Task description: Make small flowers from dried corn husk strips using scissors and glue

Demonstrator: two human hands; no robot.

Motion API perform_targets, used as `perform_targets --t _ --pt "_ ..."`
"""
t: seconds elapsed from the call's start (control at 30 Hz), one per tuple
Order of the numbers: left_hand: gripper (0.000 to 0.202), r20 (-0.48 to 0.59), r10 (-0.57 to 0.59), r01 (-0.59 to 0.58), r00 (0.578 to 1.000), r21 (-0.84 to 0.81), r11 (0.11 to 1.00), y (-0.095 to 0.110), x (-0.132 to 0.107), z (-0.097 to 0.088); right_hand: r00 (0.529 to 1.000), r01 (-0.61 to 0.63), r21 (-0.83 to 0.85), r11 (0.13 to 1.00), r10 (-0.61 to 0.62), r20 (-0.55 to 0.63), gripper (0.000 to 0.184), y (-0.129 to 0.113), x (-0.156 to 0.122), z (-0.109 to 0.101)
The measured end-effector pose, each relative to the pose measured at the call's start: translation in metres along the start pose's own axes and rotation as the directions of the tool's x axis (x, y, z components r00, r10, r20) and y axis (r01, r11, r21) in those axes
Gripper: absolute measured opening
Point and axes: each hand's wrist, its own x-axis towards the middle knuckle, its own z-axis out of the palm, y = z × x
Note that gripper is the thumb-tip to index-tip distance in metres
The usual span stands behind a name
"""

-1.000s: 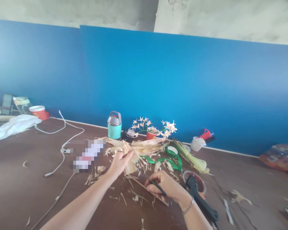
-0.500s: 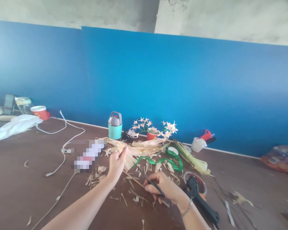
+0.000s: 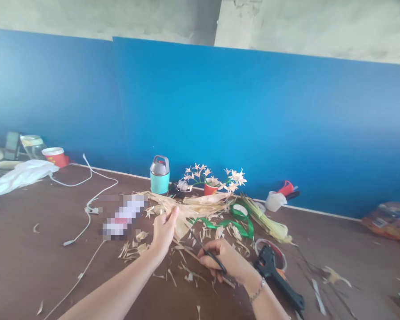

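Note:
My left hand [image 3: 165, 229] is closed on a pale, dry corn husk [image 3: 182, 227], which fans out to the right of my thumb. In my right hand [image 3: 228, 260] is a pair of dark-handled scissors [image 3: 211, 257], their blades pointing up and left toward the husk's lower right edge. Whether the blades touch the husk I cannot tell. Beyond my hands lies a pile of more husks [image 3: 206, 205]. Small husk scraps [image 3: 133, 250] are strewn around both hands. A green ribbon [image 3: 245, 229] curls on the table just past the scissors.
A black glue gun [image 3: 280, 278] lies beside my right forearm, near a tape roll [image 3: 282, 257]. Along the blue partition stand a turquoise flask [image 3: 160, 180] and a red cup [image 3: 210, 189] with pale flowers. A bundle of stalks [image 3: 270, 222] and white cables [image 3: 86, 213] lie on the brown table [image 3: 46, 266].
My left hand and the husk have shifted very slightly to the right. My right hand with the scissors has moved a touch left. Everything else stays put.

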Motion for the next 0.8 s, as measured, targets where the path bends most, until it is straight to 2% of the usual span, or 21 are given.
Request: perform_targets --t 0.23,0.37,0.47,0.63,0.8 --pt "0.052 -0.021 -0.064 0.062 0.998 -0.085 0.994 -0.001 -0.008 0.005 0.998 0.019 0.031 0.999 -0.017 -0.067 0.028 -0.006 0.001 0.01" --pt "0.052 -0.04 -0.124 0.117 0.992 -0.149 0.982 0.0 -0.009 0.007 0.998 0.009 0.036 0.999 -0.007 -0.06 0.029 -0.007 0.0 0.01" --pt "0.052 -0.048 -0.121 0.112 0.991 -0.156 0.981 -0.001 -0.009 0.007 0.999 0.014 0.034 0.999 -0.012 -0.048 0.028 -0.005 0.0 0.008" --pt "0.05 0.0 -0.108 0.107 0.994 -0.175 0.979 -0.003 -0.009 0.007 0.998 0.017 0.022 1.0 -0.015 -0.059 0.027 -0.005 0.0 0.009" --pt "0.049 0.009 -0.143 0.142 0.99 -0.182 0.973 0.0 -0.015 0.009 0.997 -0.001 0.015 1.0 0.002 -0.076 0.027 -0.01 0.0 0.011"
